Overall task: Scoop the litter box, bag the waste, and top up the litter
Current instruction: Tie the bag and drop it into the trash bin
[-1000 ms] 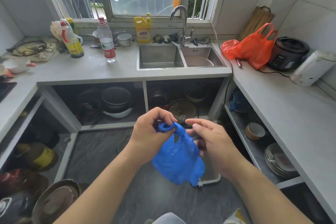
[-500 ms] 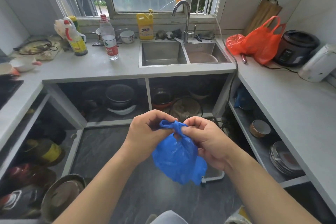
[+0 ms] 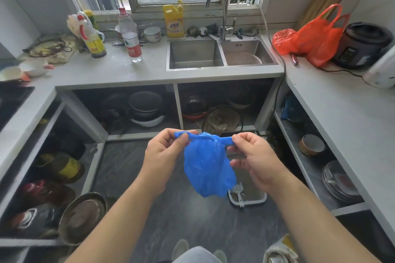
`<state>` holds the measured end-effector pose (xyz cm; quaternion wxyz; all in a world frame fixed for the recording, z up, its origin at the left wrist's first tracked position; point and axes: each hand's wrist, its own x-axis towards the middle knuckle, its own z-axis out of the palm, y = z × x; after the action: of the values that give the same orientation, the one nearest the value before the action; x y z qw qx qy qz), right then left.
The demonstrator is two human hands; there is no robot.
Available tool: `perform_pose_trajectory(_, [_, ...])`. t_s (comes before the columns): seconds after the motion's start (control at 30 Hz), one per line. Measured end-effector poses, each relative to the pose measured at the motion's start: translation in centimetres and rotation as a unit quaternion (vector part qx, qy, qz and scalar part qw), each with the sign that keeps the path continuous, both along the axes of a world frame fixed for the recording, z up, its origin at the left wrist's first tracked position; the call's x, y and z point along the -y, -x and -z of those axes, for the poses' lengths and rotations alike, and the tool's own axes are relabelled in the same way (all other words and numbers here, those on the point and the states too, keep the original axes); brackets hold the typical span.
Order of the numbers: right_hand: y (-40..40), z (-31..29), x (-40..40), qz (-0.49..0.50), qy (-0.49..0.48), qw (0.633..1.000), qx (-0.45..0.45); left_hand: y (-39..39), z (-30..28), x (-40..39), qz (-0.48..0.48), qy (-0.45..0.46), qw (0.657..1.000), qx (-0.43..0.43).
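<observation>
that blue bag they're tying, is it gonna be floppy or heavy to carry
Probably floppy: the blue bag is thin, crinkled plastic that sags in a soft lump below the knot. Likely light for its size, since the left hand and right hand hold it up by pinching only its twisted handle ends.

Both hands [image 3: 210, 156] pinching, held apart

hands: moved apart | blue bag [image 3: 206, 164]: handles now pulled taut sideways
</observation>
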<state>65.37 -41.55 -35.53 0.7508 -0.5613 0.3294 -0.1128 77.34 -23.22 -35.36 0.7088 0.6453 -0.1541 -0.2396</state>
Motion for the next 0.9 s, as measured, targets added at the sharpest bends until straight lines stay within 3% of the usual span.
perform_pose_trajectory(0.1, [0.3, 1.5, 1.3, 0.034, 0.082, 0.995, -0.049, -0.4, 1.8, -0.4, -0.062, 0.011, 0.996, -0.068])
perform_pose_trajectory(0.23, [0.0, 3.0, 2.1, 0.062, 0.132, 0.985, -0.092, -0.3, 3.7, -0.6, -0.102, -0.014, 0.99, -0.096])
perform_pose_trajectory(0.4, [0.1, 4.3, 3.1, 0.129, 0.115, 0.979, -0.112, -1.1, 5.0, -0.9, -0.197, -0.01, 0.965, -0.174])
perform_pose_trajectory(0.6, [1.0, 5.0, 4.1, 0.154, 0.097, 0.974, -0.138, -1.5, 5.3, -1.7, -0.289, -0.028, 0.939, -0.187])
perform_pose_trajectory(0.67, [1.2, 4.9, 4.2, 0.141, 0.11, 0.974, -0.138, -1.2, 5.4, -1.8, -0.297, -0.047, 0.939, -0.165])
perform_pose_trajectory(0.83, [0.9, 3.3, 4.3, 0.088, 0.193, 0.972, -0.1, -1.1, 3.5, -1.4, -0.263, -0.057, 0.963, -0.011])
perform_pose_trajectory(0.9, [0.7, 2.8, 4.9, 0.097, 0.205, 0.971, -0.083, -1.7, 2.9, -1.6, -0.282, -0.052, 0.958, -0.001])
